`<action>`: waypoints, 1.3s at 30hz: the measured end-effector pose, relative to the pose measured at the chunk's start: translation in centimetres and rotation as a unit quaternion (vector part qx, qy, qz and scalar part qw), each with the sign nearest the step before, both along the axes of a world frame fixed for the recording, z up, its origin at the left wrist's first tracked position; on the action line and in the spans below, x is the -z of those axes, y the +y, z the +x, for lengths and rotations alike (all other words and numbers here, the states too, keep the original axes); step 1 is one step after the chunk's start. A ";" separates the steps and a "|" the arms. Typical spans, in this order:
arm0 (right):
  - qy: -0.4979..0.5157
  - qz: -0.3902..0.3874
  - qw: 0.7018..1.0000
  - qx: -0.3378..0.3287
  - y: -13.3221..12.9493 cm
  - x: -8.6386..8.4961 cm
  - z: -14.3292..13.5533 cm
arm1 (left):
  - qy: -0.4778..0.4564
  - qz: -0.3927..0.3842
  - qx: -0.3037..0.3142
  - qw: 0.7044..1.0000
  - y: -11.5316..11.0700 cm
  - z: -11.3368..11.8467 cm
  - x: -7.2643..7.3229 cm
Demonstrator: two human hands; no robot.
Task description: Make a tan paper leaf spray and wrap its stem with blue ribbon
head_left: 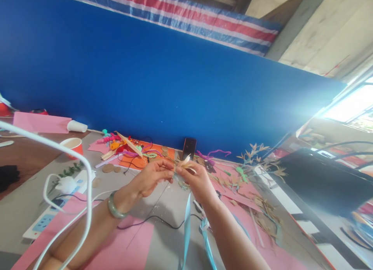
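Observation:
Both my hands meet over the middle of the table. My right hand [196,180] pinches a small bunch of pale, straw-coloured dried leaves [188,164], with the tips pointing up and to the right. Close beside it, the fingers of my left hand [155,177] are pressed together at the base of the bunch. What lies between them is too small to make out. A green bangle [114,206] circles my left wrist. Below my right hand, a light blue ribbon [187,231] hangs down.
A phone [189,147] leans on the blue partition [175,87]. Coloured yarn and craft bits lie on an orange sheet [128,161]. Dried sprigs [268,211] cover pink paper at right. A paper cup [76,147], power strip [43,223] and white cable [87,200] are at left.

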State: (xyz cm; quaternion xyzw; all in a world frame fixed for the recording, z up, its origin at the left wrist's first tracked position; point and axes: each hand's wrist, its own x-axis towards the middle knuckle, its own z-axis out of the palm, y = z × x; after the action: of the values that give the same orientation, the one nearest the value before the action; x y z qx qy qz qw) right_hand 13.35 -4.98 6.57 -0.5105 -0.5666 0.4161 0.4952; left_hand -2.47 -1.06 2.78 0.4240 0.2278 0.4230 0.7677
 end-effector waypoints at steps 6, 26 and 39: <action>0.009 0.021 1.000 -0.019 0.1 -0.1 0.2 | -0.008 -0.049 0.055 0.997 -0.2 0.2 0.4; -0.003 0.001 0.999 -0.035 0.1 0.7 1.2 | 0.036 0.047 -0.011 0.998 -1.1 1.6 1.5; -0.133 0.080 0.986 0.058 -0.8 2.0 -0.4 | 0.110 0.155 -0.190 0.963 -1.2 2.6 3.1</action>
State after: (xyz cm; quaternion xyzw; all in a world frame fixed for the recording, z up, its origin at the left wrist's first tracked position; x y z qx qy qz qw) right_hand 12.95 -5.82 4.60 -0.5517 -0.6285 0.2683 0.4782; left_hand 0.14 -2.28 -0.29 0.5305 0.3185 0.5419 0.5688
